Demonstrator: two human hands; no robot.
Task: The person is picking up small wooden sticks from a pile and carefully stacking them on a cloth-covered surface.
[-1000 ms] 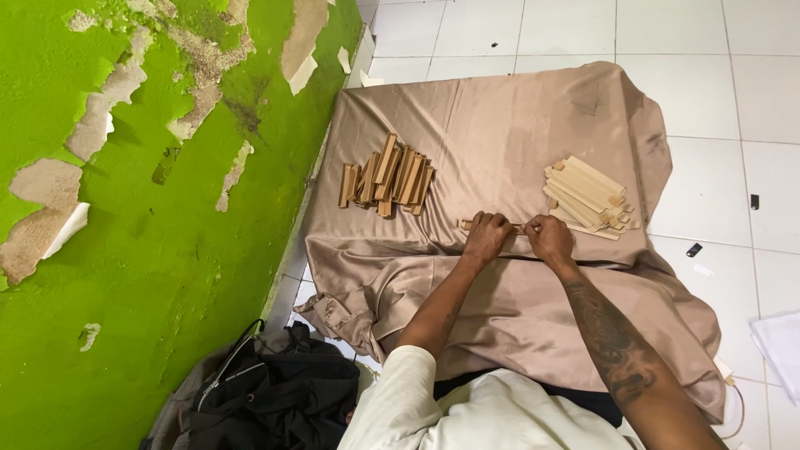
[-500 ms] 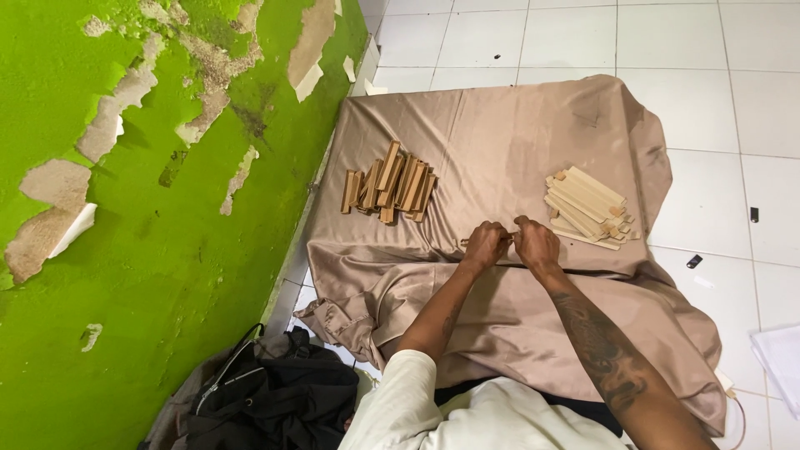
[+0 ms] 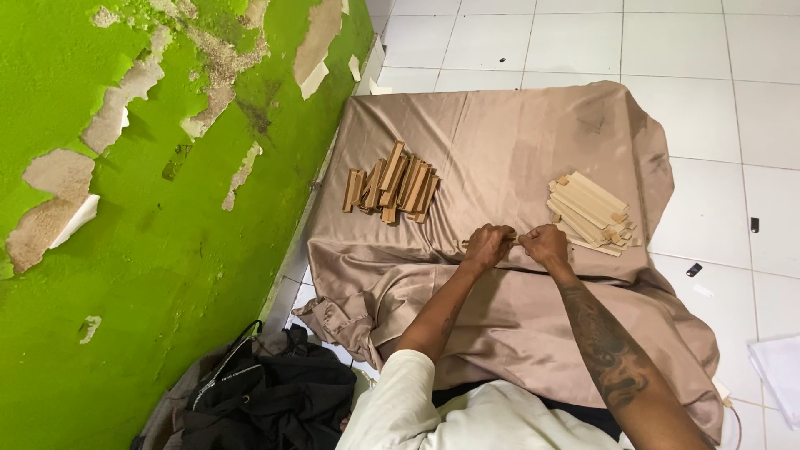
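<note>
Head view, steeply down, over cloth (image 3: 517,150)

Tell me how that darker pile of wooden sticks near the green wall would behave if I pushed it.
The darker stick pile lies loose and criss-crossed, so it would probably scatter rather than slide as one. The sticks look flat-sided, so rolling seems unlikely. The tan cloth underneath looks smooth and may bunch up.

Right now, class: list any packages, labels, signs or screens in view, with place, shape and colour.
None can be made out.
Nearest candidate: white sheet, flat, on the floor tiles at the right edge; too cut off to tell.
</note>
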